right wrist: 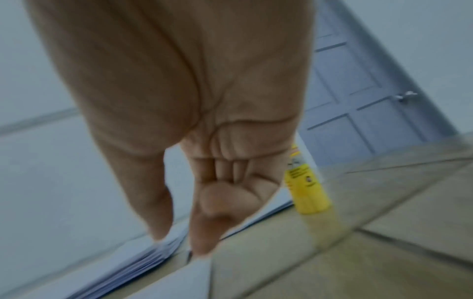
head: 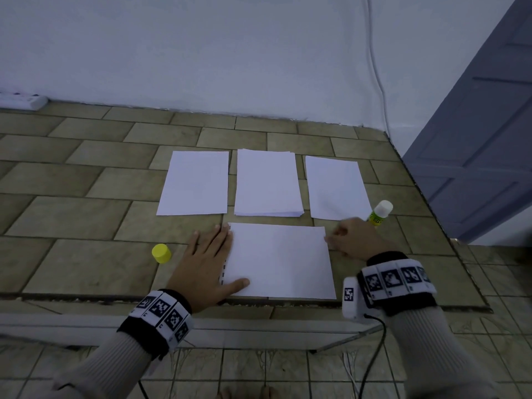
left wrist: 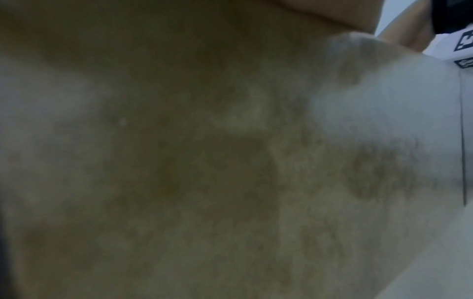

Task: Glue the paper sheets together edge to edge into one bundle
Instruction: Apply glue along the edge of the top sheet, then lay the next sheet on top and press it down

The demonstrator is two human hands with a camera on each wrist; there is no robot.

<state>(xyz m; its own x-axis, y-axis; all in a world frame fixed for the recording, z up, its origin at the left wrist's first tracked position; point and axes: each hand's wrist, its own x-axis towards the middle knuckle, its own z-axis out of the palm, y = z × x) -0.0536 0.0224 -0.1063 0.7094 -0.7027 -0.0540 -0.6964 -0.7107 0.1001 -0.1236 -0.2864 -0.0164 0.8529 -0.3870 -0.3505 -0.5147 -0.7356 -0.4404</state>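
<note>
A white paper bundle lies landscape at the table's front edge, with a dashed strip showing along its left side. My left hand lies flat with straight fingers on the bundle's left edge, thumb on the paper. My right hand is at the bundle's far right corner. In the right wrist view the right hand pinches the fanned sheet edges with thumb and forefinger, the other fingers curled in. An uncapped yellow glue stick stands just behind that hand. The left wrist view is dark and blurred.
Behind the bundle lie a single sheet at left, a paper stack in the middle and a sheet at right. The yellow cap stands left of my left hand. A blue-grey door is at right, a power strip far left.
</note>
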